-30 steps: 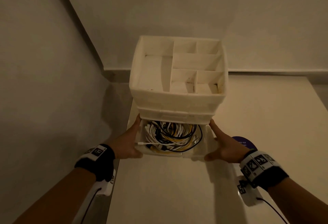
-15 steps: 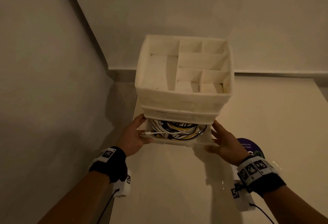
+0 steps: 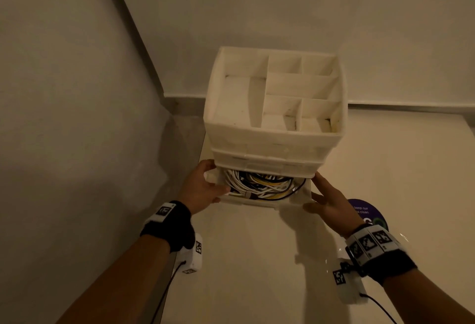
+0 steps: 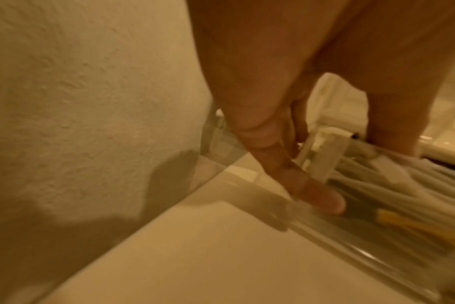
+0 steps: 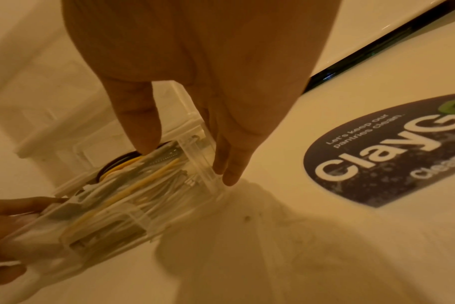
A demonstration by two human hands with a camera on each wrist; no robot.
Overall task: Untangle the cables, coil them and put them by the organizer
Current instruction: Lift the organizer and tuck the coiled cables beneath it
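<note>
The clear plastic drawer [image 3: 264, 196] sticks out less than a second ago; it is sliding back under the white compartmented organizer [image 3: 276, 108], which suggests the job is wrapping up or the cables are being stowed. Left hand [image 3: 203, 190] pinches the drawer's left end, thumb over the rim, fingers [image 4: 314, 195] along the wall. Right hand [image 3: 331, 201] does likewise at the right end. Between both grips lies the bundle of white, yellow and black cables [image 3: 262, 185], inside the drawer, on the pale desk [image 3: 257, 259].

Clear plastic drawer [image 5: 133, 207]; rough wall [image 4: 78, 92]
</note>
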